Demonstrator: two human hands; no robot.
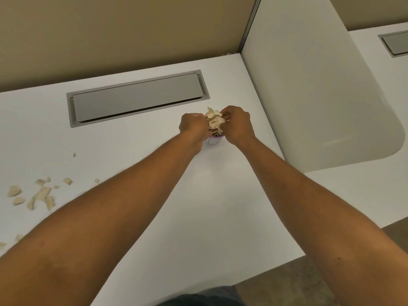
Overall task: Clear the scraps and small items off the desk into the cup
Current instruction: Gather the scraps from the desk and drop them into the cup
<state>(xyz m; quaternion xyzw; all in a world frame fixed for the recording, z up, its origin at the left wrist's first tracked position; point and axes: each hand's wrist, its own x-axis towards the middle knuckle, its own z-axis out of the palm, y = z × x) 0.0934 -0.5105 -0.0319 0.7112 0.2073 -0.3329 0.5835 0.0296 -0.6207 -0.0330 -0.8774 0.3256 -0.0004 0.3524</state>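
A small cup [214,140] with a purple rim stands on the white desk [220,195], mostly hidden behind my hands. A bunch of beige paper scraps [213,120] sits above its mouth. My left hand [193,127] grips the bunch from the left, fingers curled. My right hand [237,124] pinches it from the right. Several loose beige scraps [42,193] lie on the desk at the far left, and one tiny scrap [74,155] lies apart from them.
A grey cable hatch [136,98] is set into the desk behind the cup. A white divider panel [309,96] rises at the right. Two more scraps [8,241] lie at the left edge. The desk's front edge runs diagonally at lower right.
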